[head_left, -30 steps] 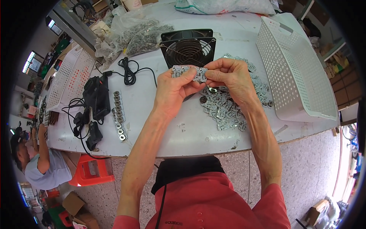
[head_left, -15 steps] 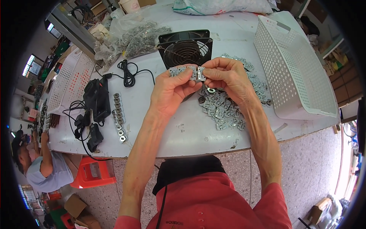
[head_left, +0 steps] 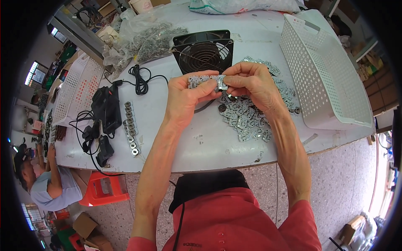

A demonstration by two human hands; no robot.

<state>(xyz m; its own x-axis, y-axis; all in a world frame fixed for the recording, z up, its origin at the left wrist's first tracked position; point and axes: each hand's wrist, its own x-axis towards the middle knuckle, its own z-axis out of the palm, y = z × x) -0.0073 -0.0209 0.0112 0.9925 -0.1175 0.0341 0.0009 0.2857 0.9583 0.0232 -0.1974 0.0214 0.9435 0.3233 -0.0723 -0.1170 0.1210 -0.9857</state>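
Observation:
In front of a black fan with a wire guard (head_left: 204,52), both hands meet over the white table (head_left: 197,146). My left hand (head_left: 188,94) is closed round a short row of flat silver metal parts (head_left: 199,79), its thumb lying across them. My right hand (head_left: 251,83) pinches the silver metal part (head_left: 222,82) at the row's right end, which touches the row. Finer details are too small to tell. Beneath and beside my right hand spreads a pile of similar silver metal parts (head_left: 245,119), a few dark round pieces among them.
A white perforated basket (head_left: 331,83) stands right, another (head_left: 77,90) far left. Left of my arm lie a column of round metal pieces (head_left: 130,125), a black power adapter (head_left: 108,108) and a coiled cable (head_left: 141,81). Plastic bags of parts (head_left: 157,42) lie behind. A co-worker (head_left: 50,180) sits left.
The separate part at the right has closed up against the row in my left hand. My left thumb has shifted right along the row.

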